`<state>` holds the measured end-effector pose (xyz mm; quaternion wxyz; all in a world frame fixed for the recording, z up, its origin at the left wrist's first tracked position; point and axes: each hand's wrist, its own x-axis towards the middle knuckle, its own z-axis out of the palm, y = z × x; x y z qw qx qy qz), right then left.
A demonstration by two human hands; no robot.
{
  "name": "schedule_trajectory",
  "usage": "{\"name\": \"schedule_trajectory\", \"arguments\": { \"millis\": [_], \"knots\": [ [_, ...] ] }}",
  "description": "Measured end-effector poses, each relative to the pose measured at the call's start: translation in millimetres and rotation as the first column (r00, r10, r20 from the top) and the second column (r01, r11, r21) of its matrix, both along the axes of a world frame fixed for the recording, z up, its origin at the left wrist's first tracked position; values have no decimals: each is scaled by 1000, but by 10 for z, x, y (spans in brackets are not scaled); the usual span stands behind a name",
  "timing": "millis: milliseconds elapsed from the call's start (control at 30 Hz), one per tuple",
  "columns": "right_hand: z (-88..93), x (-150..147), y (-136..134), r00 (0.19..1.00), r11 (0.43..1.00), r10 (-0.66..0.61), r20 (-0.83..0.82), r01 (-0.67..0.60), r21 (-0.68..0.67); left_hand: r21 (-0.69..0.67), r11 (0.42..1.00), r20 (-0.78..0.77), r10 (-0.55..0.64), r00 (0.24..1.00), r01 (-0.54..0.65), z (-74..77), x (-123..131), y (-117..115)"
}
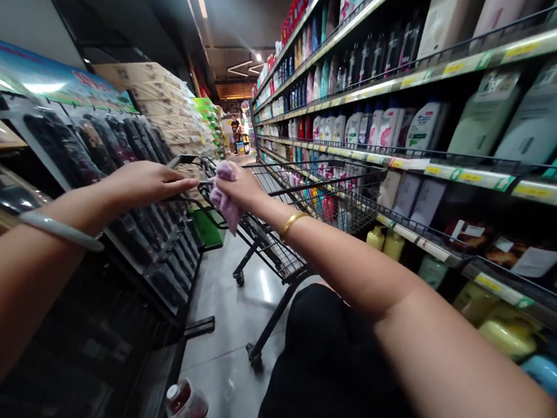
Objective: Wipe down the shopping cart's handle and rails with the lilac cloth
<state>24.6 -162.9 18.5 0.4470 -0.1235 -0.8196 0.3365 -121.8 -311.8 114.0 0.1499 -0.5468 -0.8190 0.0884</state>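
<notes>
While the right hand (245,186) clutches a fuzzy purple cloth (228,198) at the left end of a black wire cart (280,257), left hand (143,180) grip can't tell; hard rubbing could roll it into the near red-and-clear plastic bottle (193,408).

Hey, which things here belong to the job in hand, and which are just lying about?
In the job:
lilac cloth, bunched in the right hand
shopping cart, the left hand at one end

Just about:
lidded bottle on the floor
shelved bottles, right
stacked cartons, left
</notes>
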Motion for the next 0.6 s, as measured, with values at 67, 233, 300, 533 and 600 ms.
{"name": "schedule_trajectory", "arguments": {
  "millis": [67, 233, 300, 533, 600],
  "knots": [
    [-72, 67, -19, 991, 991, -90, 103, 79, 112, 102, 995, 27, -2, 1000, -1, -70, -4, -25],
    [-196, 190, -155, 930, 921, -347, 123, 312, 234, 212, 974, -9, -83, 996, 83, -154, 19, -79],
    [-243, 144, -209, 912, 895, -398, 96, 363, 259, 247, 963, -48, -98, 994, 107, -166, 31, -95],
    [-399, 10, -143, 905, 835, -424, 30, 378, 399, 221, 973, -38, -65, 997, 72, -154, 40, -93],
    [-411, 0, -109, 908, 834, -417, 29, 370, 408, 230, 970, 6, -77, 997, 74, -155, -51, -73]
  ]
}}
